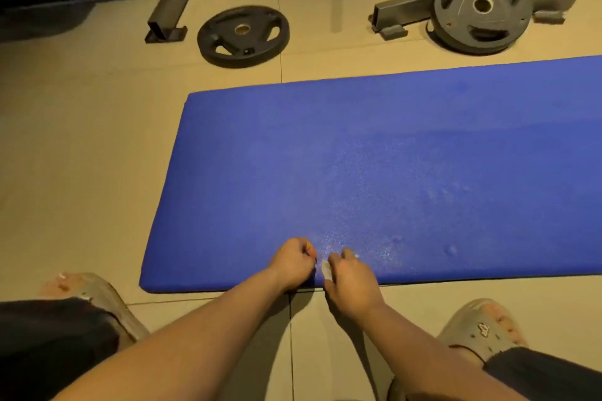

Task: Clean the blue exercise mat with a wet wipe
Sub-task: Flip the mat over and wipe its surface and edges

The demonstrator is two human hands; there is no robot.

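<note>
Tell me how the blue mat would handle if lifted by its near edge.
The blue mat looks thick and foamy with rounded edges, so probably light and bendy, drooping rather than staying flat. Lying flat, it should not roll.

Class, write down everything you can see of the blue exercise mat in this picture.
The blue exercise mat is a thick, foam-looking rectangle with rounded corners, lying flat on the tan tiled floor; its right end runs out of frame. The middle glistens in speckles, seemingly damp, with a few small dents to the right. At the near edge the left hand and right hand rest on it, a small pale wipe between them.
</note>
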